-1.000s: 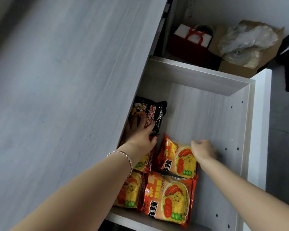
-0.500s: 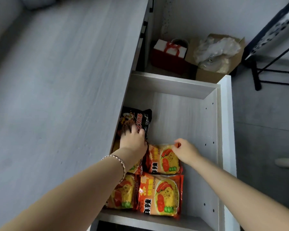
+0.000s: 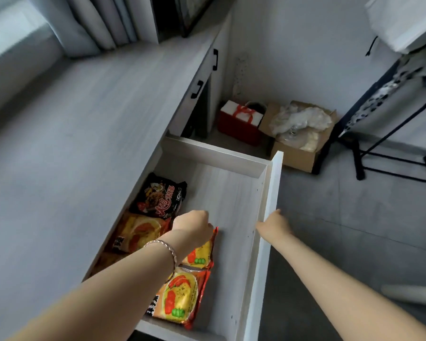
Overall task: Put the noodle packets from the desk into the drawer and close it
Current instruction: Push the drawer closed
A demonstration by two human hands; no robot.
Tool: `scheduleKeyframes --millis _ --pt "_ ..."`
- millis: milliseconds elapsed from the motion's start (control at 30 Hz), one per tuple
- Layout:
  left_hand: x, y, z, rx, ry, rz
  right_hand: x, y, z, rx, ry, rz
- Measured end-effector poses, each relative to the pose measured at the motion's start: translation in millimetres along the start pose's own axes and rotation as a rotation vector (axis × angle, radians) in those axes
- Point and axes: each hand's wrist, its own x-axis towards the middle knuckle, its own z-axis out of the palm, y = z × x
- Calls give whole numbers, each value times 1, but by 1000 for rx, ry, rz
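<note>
The drawer (image 3: 234,200) stands pulled out from under the desk (image 3: 79,148). A black noodle packet (image 3: 160,196) lies at its back left. Three orange noodle packets lie in front of it: one on the left (image 3: 139,232), one in the middle (image 3: 200,253) and one nearest me (image 3: 180,297). My left hand (image 3: 194,223) is curled at the top edge of the middle orange packet, whose red corner sticks up beside my fingers. My right hand (image 3: 273,225) is hooked over the top edge of the white drawer front (image 3: 272,193).
On the floor beyond the drawer stand a red gift bag (image 3: 239,126) and an open cardboard box (image 3: 303,146) with plastic wrap. The black legs of a stand (image 3: 359,161) reach across the floor at right. Closed drawers with black handles (image 3: 199,88) lie further along the desk.
My left hand has left the black packet and come to the middle orange packet. My right hand has moved from that packet to the drawer front. The view has tilted up.
</note>
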Motion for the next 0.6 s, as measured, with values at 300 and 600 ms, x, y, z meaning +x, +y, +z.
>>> scheduleKeyframes --millis 300,600 --pt "-28 48 20 -104 26 -180 10 11 -10 26 -132 -123" --pt "-38 21 13 -466 -70 -444 4 -54 13 5 -379 -280"
